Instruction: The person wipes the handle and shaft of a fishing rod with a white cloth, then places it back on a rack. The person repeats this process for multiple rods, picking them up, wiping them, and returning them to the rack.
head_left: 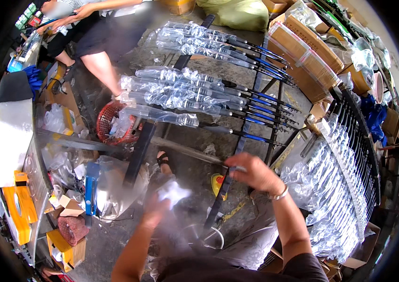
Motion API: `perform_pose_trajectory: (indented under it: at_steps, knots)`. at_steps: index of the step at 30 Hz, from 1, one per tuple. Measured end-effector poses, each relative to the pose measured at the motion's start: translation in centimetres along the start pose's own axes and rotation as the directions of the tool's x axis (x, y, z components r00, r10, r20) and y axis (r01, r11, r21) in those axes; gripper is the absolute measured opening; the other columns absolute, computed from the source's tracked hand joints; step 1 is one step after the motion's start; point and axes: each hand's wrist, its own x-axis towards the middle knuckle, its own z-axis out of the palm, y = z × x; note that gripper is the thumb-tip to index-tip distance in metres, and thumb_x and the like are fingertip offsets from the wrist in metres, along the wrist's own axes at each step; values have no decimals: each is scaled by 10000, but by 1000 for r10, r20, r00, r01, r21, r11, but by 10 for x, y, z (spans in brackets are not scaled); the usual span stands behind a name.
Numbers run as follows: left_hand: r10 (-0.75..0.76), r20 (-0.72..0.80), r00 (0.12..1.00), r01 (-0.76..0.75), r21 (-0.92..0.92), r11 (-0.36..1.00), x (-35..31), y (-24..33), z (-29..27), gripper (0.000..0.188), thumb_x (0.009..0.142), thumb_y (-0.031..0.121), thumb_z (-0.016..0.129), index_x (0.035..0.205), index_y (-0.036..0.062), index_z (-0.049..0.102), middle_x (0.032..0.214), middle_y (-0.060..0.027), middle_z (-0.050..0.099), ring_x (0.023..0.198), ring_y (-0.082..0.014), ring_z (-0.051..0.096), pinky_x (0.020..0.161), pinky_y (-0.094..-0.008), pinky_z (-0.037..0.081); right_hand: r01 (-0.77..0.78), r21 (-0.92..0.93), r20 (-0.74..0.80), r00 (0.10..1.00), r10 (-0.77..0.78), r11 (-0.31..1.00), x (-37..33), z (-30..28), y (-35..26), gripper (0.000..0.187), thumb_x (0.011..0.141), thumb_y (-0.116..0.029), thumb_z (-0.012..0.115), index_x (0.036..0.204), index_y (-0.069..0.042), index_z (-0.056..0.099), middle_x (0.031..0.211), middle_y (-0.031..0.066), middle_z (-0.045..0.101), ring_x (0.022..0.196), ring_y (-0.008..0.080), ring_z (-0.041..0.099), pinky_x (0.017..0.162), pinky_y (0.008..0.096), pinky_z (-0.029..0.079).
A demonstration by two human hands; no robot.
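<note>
My left hand [154, 211] is low in the middle and smeared by motion. A crumpled white cloth [175, 193] shows at its fingers and appears to be gripped there. Farther right, my right hand [252, 173], with a metal bracelet at the wrist, is closed over the rack's right black bar [223, 192]. Its fingertips pinch together beside the end of a grey bar [187, 151]; what they hold cannot be made out. Beyond both hands, several fishing rods [180, 96] with blue and black sections lie across the rack, their thick ends in clear plastic sleeves.
At right stands a slanted rack of many plastic-wrapped rods [335, 188]. Cardboard boxes [303, 51] are stacked behind it. A red basket [103, 123] with plastic scraps sits left of the rack. Another person [98, 51] works at the upper left. Yellow boxes [70, 251] are at lower left.
</note>
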Motion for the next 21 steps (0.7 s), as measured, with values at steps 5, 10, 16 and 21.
perform_pose_trajectory:
  at_steps: [5, 10, 16, 21]
  knots:
    - [135, 290, 948, 38, -520, 853, 17, 6, -13, 670, 734, 179, 784, 1302, 22, 464, 1194, -143, 585, 1111, -320, 585, 914, -457, 494, -123, 38, -309, 942, 128, 992, 72, -61, 55, 371, 852, -81, 684, 1206, -34, 583, 1083, 116, 670, 1003, 195, 644, 866, 314, 526]
    - [112, 405, 907, 135, -534, 835, 47, -20, -38, 628, 768, 212, 778, 1304, 37, 503, 1277, -163, 567, 1168, -338, 557, 937, -513, 468, -244, -410, -501, 866, 7, 879, 162, -134, 123, 538, 784, -167, 737, 1246, -27, 498, 1134, 182, 620, 1039, 339, 617, 862, 429, 503]
    - [7, 412, 911, 287, -647, 706, 60, -19, -51, 568, 766, 154, 778, 1264, 43, 529, 1187, -103, 606, 1121, -292, 583, 885, -486, 502, -327, -758, -356, 932, 62, 565, 236, -167, 168, 929, 657, -164, 829, 1424, -83, 310, 1386, 142, 429, 1304, 318, 409, 1053, 441, 361]
    - [-28, 390, 921, 272, -587, 762, 64, -24, -67, 642, 732, 339, 801, 1276, 99, 558, 1240, -94, 612, 1166, -315, 562, 953, -547, 434, -376, -763, -353, 924, 149, 525, 267, -177, 197, 1090, 592, -290, 857, 1476, -135, 239, 1370, 192, 419, 1270, 381, 415, 1029, 488, 371]
